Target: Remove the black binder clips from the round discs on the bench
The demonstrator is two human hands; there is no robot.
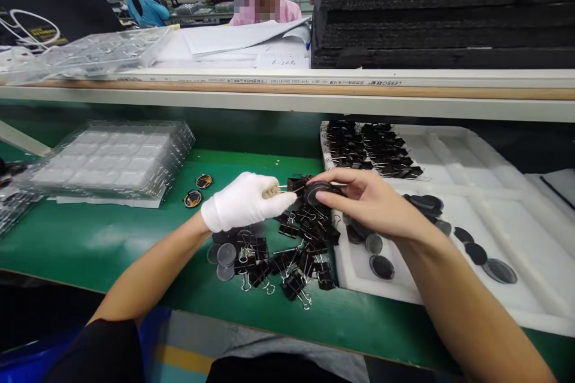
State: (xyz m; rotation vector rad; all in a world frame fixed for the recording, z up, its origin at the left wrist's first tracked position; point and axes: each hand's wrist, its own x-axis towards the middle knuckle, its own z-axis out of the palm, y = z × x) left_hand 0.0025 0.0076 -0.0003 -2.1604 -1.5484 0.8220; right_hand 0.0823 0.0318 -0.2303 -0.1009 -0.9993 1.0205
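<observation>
Green desk (112, 245) space carries a white tray (485, 209); just left of it, the gloved left hand (247, 200) grips a binder clip (294, 184) by its wire handles and the bare right hand (371, 197) pinches a round disc (311, 194). The disc seems light, stiff, best held by its rim; the clip's long axis runs sideways, handles away from the tray.

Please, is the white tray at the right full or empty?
The white tray is partly filled: binder clips line its far left part; dark discs lie nearer; white surface shows.
</observation>
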